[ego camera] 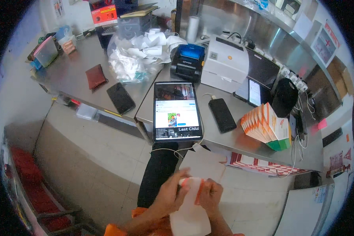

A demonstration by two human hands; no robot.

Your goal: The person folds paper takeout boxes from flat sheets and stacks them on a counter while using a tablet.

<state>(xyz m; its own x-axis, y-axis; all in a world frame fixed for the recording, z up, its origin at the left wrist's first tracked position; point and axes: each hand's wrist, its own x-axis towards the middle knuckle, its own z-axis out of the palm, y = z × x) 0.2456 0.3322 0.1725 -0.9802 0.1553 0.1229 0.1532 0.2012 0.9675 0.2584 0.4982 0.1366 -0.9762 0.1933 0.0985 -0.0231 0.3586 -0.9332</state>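
A white paperboard piece with orange markings (191, 216) lies over my lap, between my forearms. My left hand (174, 191) grips its upper left part, fingers blurred. On the right side my right hand (211, 193) is closed on the same piece beside an orange band. Just beyond both hands rests another pale paperboard sheet (202, 165), below the table's edge. A tablet with a lit screen (178, 110) lies at the front edge of the steel table. Nested orange-and-white paperboard cartons with green parts (265, 125) stand to its right.
On the table (70, 70) are a black phone (121, 98), a brown wallet (95, 76), a second dark phone (222, 115) with a cable, a bag of crumpled paper (132, 59), a black printer (187, 63) and a white printer (225, 63). A red chair (38, 188) stands at left.
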